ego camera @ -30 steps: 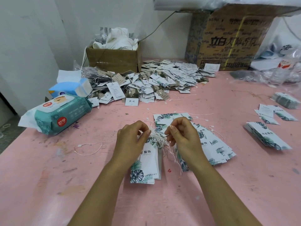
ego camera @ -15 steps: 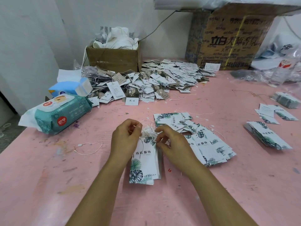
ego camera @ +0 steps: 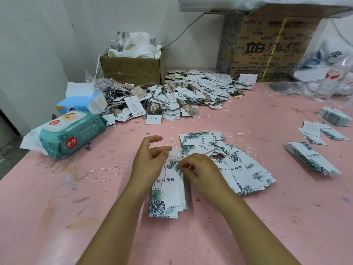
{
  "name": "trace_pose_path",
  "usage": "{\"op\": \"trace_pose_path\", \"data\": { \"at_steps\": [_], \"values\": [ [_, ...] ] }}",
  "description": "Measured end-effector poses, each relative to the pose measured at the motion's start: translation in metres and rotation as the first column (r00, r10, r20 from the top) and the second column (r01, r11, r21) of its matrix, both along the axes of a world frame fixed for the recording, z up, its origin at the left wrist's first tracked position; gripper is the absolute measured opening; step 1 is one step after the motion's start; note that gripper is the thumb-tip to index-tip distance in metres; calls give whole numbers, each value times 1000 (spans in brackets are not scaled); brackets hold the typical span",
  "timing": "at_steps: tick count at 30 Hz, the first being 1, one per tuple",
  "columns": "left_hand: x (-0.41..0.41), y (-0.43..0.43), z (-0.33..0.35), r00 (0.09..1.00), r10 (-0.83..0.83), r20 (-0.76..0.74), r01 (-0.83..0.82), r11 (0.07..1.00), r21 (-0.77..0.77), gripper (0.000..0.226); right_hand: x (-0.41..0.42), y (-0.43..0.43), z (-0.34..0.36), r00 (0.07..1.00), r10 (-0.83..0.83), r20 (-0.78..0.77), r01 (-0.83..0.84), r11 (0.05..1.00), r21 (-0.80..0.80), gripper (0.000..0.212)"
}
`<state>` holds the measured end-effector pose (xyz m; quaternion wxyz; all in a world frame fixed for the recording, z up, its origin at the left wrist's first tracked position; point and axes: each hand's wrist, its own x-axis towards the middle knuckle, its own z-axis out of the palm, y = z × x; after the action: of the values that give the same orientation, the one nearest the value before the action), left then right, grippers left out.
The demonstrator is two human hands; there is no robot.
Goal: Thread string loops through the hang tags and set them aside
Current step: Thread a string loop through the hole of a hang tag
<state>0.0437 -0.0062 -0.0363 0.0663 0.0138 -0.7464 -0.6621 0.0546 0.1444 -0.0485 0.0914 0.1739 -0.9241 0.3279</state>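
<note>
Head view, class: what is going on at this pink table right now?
A person is stringing hang tags. The left hand grips the top of a stack of hang tags, where a bundle of white strings sits. The right hand pinches a string loop at that same end. More leaf-printed tags lie fanned out just right of the stack, and a large heap of tags with strings lies at the back of the table.

White hang tags (ego camera: 168, 190) with dark green leaf print; pink table (ego camera: 57, 217); teal wipes pack (ego camera: 72, 138).
</note>
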Motion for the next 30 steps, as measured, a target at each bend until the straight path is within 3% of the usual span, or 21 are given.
{"op": "trace_pose_path", "data": {
  "at_steps": [3, 8, 12, 18, 22, 30],
  "values": [
    [2, 2, 3, 996, -63, -56, 59, 996, -70, 35, 0, 0, 1, 999, -32, -11, 32, 999, -16, 15],
    [8, 5, 7, 960, -254, -122, 201, 921, -333, 34, 1, -1, 7, 992, -98, -83, 82, 982, -171, 12],
    [9, 7, 5, 959, -258, -114, 181, 873, -452, 26, 2, 2, 9, 984, -133, -119, 97, 957, -272, 10],
    [9, 6, 8, 960, -227, -164, 132, 883, -450, 21, 2, 9, 16, 990, -130, -47, 99, 904, -417, 13],
    [11, 8, 9, 933, -305, -190, 197, 877, -439, 35, 6, 2, 19, 999, -50, 11, 49, 870, -491, 26],
    [12, 12, 9, 882, -430, -190, 406, 901, -156, 43, 8, 2, 24, 997, -17, 72, 56, 807, -587, 31]
  ]
}}
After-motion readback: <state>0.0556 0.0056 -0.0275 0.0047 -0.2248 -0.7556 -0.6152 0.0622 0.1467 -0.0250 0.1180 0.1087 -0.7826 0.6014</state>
